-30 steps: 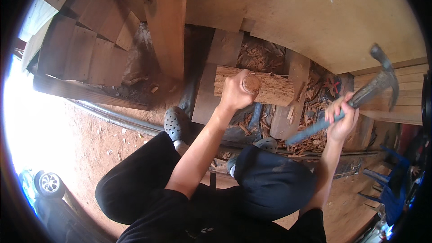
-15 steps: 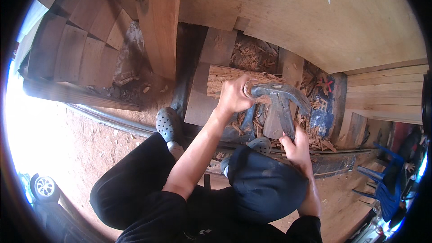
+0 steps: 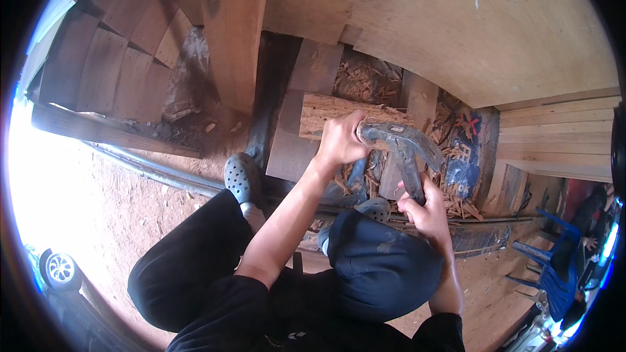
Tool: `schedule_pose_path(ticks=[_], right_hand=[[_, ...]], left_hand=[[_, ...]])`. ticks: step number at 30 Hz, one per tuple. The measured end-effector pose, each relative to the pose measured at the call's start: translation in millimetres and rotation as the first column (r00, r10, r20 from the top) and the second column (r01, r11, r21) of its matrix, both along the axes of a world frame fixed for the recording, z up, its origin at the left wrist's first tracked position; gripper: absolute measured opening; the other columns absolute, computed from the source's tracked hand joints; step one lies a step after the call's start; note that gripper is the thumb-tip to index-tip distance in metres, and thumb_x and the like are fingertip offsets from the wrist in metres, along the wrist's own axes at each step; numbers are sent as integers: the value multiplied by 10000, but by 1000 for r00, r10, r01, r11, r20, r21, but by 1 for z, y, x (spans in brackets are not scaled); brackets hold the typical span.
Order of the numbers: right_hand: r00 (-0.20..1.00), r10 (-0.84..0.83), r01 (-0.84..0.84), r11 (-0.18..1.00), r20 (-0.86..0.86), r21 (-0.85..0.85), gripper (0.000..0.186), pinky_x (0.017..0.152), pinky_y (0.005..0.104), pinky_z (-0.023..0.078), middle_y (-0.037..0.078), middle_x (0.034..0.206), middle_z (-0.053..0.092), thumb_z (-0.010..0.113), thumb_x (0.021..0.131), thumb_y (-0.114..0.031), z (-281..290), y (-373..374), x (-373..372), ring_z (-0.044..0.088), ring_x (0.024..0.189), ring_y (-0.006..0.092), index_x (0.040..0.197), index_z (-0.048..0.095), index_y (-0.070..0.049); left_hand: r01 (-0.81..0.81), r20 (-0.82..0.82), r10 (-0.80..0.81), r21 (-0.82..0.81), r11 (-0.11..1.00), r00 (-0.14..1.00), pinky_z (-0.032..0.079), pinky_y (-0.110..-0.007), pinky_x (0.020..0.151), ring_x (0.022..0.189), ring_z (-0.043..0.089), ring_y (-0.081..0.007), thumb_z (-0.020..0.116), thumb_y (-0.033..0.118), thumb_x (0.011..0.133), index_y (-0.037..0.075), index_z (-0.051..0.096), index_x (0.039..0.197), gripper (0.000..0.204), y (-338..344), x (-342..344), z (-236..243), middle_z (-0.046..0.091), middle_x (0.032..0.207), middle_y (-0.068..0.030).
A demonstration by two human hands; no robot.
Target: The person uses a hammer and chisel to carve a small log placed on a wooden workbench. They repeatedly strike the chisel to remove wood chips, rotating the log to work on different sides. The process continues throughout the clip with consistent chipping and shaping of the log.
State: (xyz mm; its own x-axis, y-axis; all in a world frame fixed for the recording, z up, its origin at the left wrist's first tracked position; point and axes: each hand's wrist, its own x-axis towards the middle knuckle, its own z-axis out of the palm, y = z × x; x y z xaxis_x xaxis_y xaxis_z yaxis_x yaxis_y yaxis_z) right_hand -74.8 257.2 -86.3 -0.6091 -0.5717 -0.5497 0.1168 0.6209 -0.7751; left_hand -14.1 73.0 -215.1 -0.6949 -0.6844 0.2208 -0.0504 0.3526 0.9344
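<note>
left hand: the left hand point(image 3: 340, 138) was closed into a fist on top of the rough pale wooden block point(image 3: 326, 116), right at the hammer's head; whatever it pinched was too small to make out, probably something being held upright for the strike.
right hand: the right hand point(image 3: 425, 212) was wrapped fully around the lower handle of the grey steel claw hammer point(image 3: 403, 150), fingers closed tight with no gap.
hammer: head down at the block's right end, touching or just beside the left fist, claw curving off to the right. Grip low on the handle, likely for leverage.
block: lay across dark flat planks point(image 3: 293, 150), in front of the person's knees, near a big pale plywood sheet point(image 3: 443, 26). Resting flat on the planks looked like it gave a firm base.
arm pose: left forearm ran straight up from the lower edge, wrist bent down onto the block; right elbow tucked in, forearm short and steep.
stance: crouched, grey perforated clog point(image 3: 238, 179) planted on red dirt point(image 3: 130, 202) beside the planks.
around: wood chips point(image 3: 365, 81) scattered behind the block, blue plastic chair point(image 3: 554, 267) well apart on the right.
</note>
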Motion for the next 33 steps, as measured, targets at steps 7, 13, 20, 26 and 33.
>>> schedule_pose_path(ticks=[7,13,20,26,33], right_hand=[[956,70,-37,992,-284,122,207,607,301,460,82,696,620,668,741,-120,-19,2,0,565,624,129,890,642,21],[888,47,-10,996,-457,83,241,691,307,485,122,800,678,669,716,-111,-3,15,-13,636,725,176,916,654,22],[781,-575,260,654,-244,-711,161,373,216,290,-3,507,421,576,770,-5,46,5,-12,366,377,70,673,468,-72],[700,164,2,973,-695,231,243,718,327,486,139,835,667,651,748,-78,-19,-14,-4,631,762,221,966,630,26],[841,-492,164,628,-225,-761,132,398,234,340,-21,510,382,502,793,28,17,7,-17,390,413,67,729,432,-65]], left_hand=[[15,20,-15,-3,1000,1000,479,-425,606,690,597,-386,631,119,552,51,580,765,229,3,3,4,599,680,-181],[-3,-29,3,-3,1000,1000,486,-427,599,679,606,-375,619,106,555,57,600,768,219,3,0,1,605,677,-179],[-13,15,13,3,1000,1000,515,-358,652,741,646,-346,688,109,542,22,648,876,348,1,1,-3,644,776,-183],[-27,18,27,10,1000,999,516,-360,665,753,647,-348,698,127,538,26,649,894,373,-5,1,-5,651,783,-174],[-66,-1,66,19,998,998,513,-352,661,735,650,-332,700,127,528,24,644,844,337,-7,4,-8,649,767,-163]])
